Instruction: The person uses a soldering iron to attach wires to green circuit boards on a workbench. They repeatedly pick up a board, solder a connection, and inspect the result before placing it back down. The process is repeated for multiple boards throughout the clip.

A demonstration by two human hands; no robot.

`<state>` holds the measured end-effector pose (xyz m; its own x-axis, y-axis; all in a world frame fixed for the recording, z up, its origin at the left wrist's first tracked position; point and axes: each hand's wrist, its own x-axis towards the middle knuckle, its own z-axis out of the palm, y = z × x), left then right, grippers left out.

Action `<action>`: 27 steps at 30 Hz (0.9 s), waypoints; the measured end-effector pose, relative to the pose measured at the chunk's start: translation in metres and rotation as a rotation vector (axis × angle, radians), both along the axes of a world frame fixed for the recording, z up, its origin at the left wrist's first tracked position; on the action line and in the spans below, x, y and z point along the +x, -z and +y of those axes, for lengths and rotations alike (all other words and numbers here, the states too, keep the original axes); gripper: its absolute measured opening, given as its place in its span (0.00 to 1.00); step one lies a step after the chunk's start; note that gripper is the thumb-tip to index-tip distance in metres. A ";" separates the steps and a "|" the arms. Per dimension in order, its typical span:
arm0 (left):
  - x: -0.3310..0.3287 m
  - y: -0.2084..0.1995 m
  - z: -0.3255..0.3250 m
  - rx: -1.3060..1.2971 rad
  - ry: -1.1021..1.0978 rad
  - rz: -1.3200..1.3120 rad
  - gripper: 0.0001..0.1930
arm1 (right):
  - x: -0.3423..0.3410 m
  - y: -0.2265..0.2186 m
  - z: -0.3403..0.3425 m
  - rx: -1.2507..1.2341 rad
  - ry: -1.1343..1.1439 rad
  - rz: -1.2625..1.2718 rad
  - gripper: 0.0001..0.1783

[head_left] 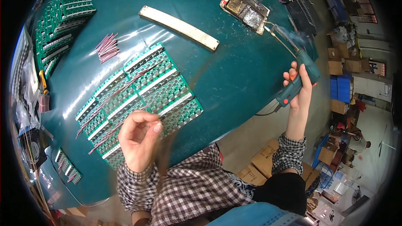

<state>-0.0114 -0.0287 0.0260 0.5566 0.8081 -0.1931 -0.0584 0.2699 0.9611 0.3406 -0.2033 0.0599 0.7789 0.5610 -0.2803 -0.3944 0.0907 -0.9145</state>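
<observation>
My right hand [300, 86] is wrapped around the handle of a green soldering gun [309, 65]. Its metal tip points up and left, at the near edge of a small soldering stand [247, 9] with a grey, crusted tray. My left hand [140, 136] is closed in a pinch over the near part of a large panel of green circuit boards [157, 86]. A thin dark wire seems to come out between thumb and forefinger; its far end is hard to make out. Rows of red and black wires lie across the panel.
A long pale bar [179, 27] lies beyond the panel. Left of it is a bundle of pink wires [107, 48]. Stacked circuit boards [65, 10] stand at the far left, and a small board strip [68, 166] lies near left. Cardboard boxes [264, 159] sit below the table edge.
</observation>
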 end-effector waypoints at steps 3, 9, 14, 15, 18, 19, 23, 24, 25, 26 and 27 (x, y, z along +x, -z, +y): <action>-0.003 -0.004 0.002 -0.080 0.028 -0.022 0.08 | 0.005 0.004 0.007 -0.006 -0.005 -0.053 0.14; -0.002 -0.002 0.000 -0.013 0.005 0.019 0.07 | -0.007 0.006 0.033 -0.229 0.060 -0.505 0.13; -0.003 -0.002 0.000 -0.056 0.015 -0.023 0.07 | -0.015 0.008 0.041 -0.322 0.066 -0.727 0.14; -0.004 -0.003 0.001 -0.085 0.020 -0.036 0.08 | -0.018 0.006 0.042 -0.332 0.068 -0.739 0.14; -0.005 -0.001 0.001 -0.036 0.039 -0.018 0.08 | -0.020 0.006 0.044 -0.340 0.087 -0.714 0.15; -0.005 -0.001 0.002 -0.039 0.040 -0.022 0.08 | -0.020 0.006 0.044 -0.339 0.094 -0.696 0.15; -0.006 0.001 0.001 -0.040 0.044 -0.019 0.08 | -0.023 0.005 0.046 -0.374 0.080 -0.725 0.16; -0.005 0.001 0.001 -0.038 0.047 -0.014 0.08 | -0.023 0.006 0.047 -0.382 0.078 -0.733 0.16; -0.005 0.001 0.001 -0.045 0.045 -0.020 0.08 | -0.023 0.006 0.046 -0.391 0.077 -0.740 0.16; -0.005 0.000 0.002 -0.050 0.039 -0.024 0.08 | -0.024 0.006 0.046 -0.414 0.071 -0.747 0.15; -0.005 0.000 0.002 -0.055 0.034 -0.029 0.08 | -0.025 0.006 0.044 -0.437 0.065 -0.754 0.15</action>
